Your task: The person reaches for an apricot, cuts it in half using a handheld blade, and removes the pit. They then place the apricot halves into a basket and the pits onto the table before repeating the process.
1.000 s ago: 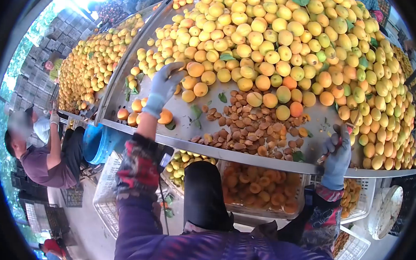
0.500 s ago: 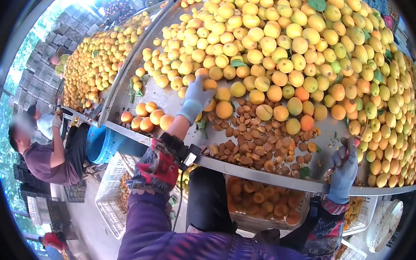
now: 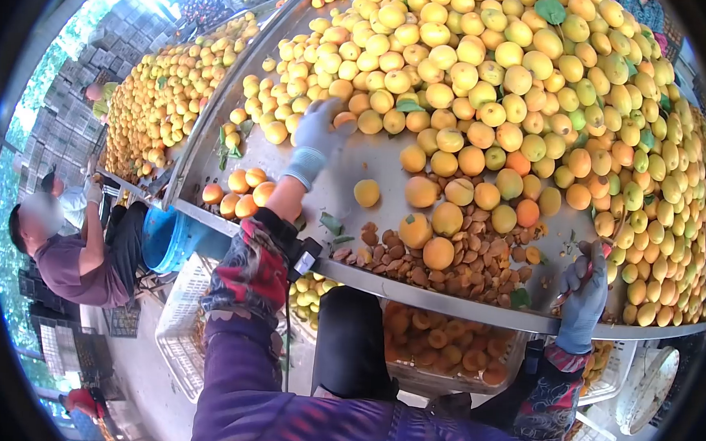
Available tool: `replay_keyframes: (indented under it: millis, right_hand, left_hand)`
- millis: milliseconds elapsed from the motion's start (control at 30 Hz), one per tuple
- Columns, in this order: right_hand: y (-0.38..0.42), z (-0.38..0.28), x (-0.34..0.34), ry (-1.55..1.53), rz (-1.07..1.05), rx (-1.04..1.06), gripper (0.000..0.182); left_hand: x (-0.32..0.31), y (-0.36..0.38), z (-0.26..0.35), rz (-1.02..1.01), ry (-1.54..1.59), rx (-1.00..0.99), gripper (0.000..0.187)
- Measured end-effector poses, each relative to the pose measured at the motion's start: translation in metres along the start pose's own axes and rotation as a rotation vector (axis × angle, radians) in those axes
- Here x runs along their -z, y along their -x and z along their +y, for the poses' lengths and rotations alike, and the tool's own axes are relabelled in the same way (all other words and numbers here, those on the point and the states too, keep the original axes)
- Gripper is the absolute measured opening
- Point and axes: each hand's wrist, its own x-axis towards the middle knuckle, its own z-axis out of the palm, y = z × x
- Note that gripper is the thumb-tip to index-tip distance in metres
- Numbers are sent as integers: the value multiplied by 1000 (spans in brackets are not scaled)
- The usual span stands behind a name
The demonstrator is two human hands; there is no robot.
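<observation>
My left hand (image 3: 317, 136), in a pale grey glove, reaches over the metal table to the near left edge of a big heap of yellow-orange apricots (image 3: 485, 72). Its fingers are stretched out right at the fruit, slightly blurred. My right hand (image 3: 584, 301), also gloved, is closed around a small red-handled tool (image 3: 606, 250) by the table's front rim; most of the tool is hidden in the fist. Between the hands, brown apricot pits (image 3: 477, 261) lie in a pile, with several loose apricots (image 3: 438, 253) on and behind it. One single apricot (image 3: 366, 193) rests on bare metal.
A small group of orange apricots (image 3: 246, 192) sits at the table's left corner. Below the metal rim (image 3: 413, 290) stands a crate of halved apricots (image 3: 450, 347). White crates (image 3: 183, 323), a blue bin (image 3: 167, 240) and a seated person (image 3: 75, 260) are to the left.
My left hand has moved up and left. Several apricots have shifted from the heap's edge toward me, onto the pits, baring metal behind them. The right hand stays nearly still.
</observation>
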Motion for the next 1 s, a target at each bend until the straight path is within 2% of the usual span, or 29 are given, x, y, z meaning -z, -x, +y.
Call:
replay_keyframes:
  millis: [33,100,233,300,367,433,467,533,567,633,667,733,767,833,900,967,1000]
  right_hand:
    - [1,0,-1,-4,13,-9,29]
    - [2,0,-3,-14,30,-9,29]
    - [2,-1,-6,27,22,-20,27]
    - [1,-1,-7,14,0,-23,26]
    - [1,-2,-6,29,21,-61,25]
    - [0,-1,-5,30,21,-50,25]
    - [0,0,-5,34,24,-45,25]
    - [2,0,-7,38,14,-54,25]
    - [2,-1,-9,34,13,-48,26]
    - [2,0,-8,35,6,-44,26]
    - [1,-1,-7,37,4,-38,27]
    - [-1,-1,-6,35,-17,-37,27]
    - [-1,-1,-5,31,-34,-38,28]
    - [1,-1,-6,39,-18,-34,28]
    - [0,-1,-6,44,9,-25,29]
    - [0,0,-5,44,38,-63,29]
    - [0,-1,-6,43,47,-57,29]
  left_hand:
    - [-2,-6,-16,56,-170,55,61]
    - [-3,-17,-37,23,-183,191,70]
    - [-16,-32,-65,56,-213,218,64]
    - [-14,-39,-71,-45,269,314,53]
    - [-27,-17,-65,111,134,196,43]
    - [-24,1,-24,-27,610,301,38]
    - [-25,6,-15,-23,608,303,38]
    - [-25,20,-5,-211,541,464,26]
    - [-26,32,6,-205,540,464,26]
    - [-24,61,29,-23,145,-304,23]
    - [-16,64,46,-20,145,-300,23]
    - [3,67,73,-503,662,37,25]
    - [1,60,66,-500,662,42,25]
    - [-8,18,45,-168,499,-51,29]
    - [-8,-25,20,-26,213,-78,36]
    - [-20,-49,-14,52,66,-75,47]
    - [-26,-55,-22,-19,193,30,54]
